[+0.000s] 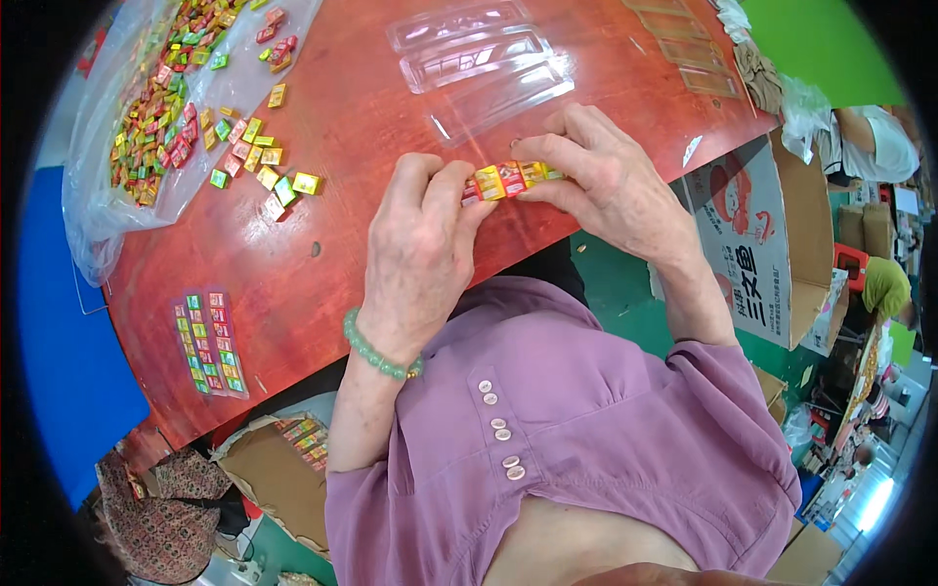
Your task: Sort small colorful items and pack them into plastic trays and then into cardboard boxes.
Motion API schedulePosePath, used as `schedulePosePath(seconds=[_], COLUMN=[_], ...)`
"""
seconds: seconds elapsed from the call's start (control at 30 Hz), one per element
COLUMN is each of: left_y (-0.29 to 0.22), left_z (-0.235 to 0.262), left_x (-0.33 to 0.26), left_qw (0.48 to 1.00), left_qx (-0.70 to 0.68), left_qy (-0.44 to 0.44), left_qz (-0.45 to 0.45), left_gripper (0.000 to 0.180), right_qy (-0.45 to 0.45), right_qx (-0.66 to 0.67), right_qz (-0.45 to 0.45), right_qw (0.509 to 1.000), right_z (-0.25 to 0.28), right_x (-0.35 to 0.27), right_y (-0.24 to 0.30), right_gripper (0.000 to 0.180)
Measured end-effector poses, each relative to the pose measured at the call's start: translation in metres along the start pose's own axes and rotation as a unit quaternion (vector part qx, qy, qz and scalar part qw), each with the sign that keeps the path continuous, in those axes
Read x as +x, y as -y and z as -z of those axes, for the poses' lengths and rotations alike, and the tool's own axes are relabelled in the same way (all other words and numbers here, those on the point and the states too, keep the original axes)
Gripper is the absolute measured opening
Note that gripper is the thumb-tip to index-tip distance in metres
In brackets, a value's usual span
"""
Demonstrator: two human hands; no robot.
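Note:
Between my two hands, above the red table [342,127], is a short row of small boxes [513,179] in red, yellow and green, pressed end to end. My left hand [420,239] pinches the row's left end with thumb and fingers; a green bead bracelet is on that wrist. At the other end, my right hand [611,181] grips the row with its thumb below and fingers above. The fingers partly hide both ends. Just beyond the hands lie several transparent plastic trays [479,83]. Loose small boxes [259,146] are scattered to the left.
A transparent bag [93,220] holds a heap of similar boxes at the far left. Near the left edge lies a tray filled with boxes [210,342]. More trays [689,49] sit far right. Cardboard cartons [806,244] stand beside the table, another [264,469] below it. People work at right.

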State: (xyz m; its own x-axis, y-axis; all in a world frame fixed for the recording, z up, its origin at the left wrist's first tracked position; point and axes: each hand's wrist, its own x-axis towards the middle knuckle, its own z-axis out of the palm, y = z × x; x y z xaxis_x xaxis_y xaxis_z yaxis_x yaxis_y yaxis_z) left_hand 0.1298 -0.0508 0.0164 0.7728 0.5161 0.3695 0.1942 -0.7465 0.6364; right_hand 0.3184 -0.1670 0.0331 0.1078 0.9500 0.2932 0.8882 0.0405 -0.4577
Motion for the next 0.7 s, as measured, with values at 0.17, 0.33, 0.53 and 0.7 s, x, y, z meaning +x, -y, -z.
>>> schedulePosePath(seconds=[0.17, 0.33, 0.53, 0.7], left_y=[0.003, 0.003, 0.008, 0.01], left_z=[-0.007, -0.005, -0.01, -0.015], left_x=[0.01, 0.021, 0.028, 0.04], left_qw=[1.0, 1.0, 1.0, 1.0], left_qx=[-0.012, -0.012, -0.005, 0.012], left_qy=[0.009, -0.003, 0.0, -0.007], left_qz=[-0.011, 0.005, -0.001, -0.005], left_gripper=[0.029, 0.031, 0.031, 0.032], right_qy=[-0.008, -0.027, -0.004, 0.011], right_qx=[0.004, 0.014, -0.003, 0.007], right_qz=[-0.019, 0.001, 0.006, 0.025], right_qw=[1.0, 1.0, 1.0, 1.0], right_z=[0.002, 0.002, 0.008, 0.012], right_x=[-0.005, 0.005, 0.012, 0.026], right_y=[-0.009, -0.02, -0.03, -0.045], right_gripper=[0.035, 0.033, 0.032, 0.029])
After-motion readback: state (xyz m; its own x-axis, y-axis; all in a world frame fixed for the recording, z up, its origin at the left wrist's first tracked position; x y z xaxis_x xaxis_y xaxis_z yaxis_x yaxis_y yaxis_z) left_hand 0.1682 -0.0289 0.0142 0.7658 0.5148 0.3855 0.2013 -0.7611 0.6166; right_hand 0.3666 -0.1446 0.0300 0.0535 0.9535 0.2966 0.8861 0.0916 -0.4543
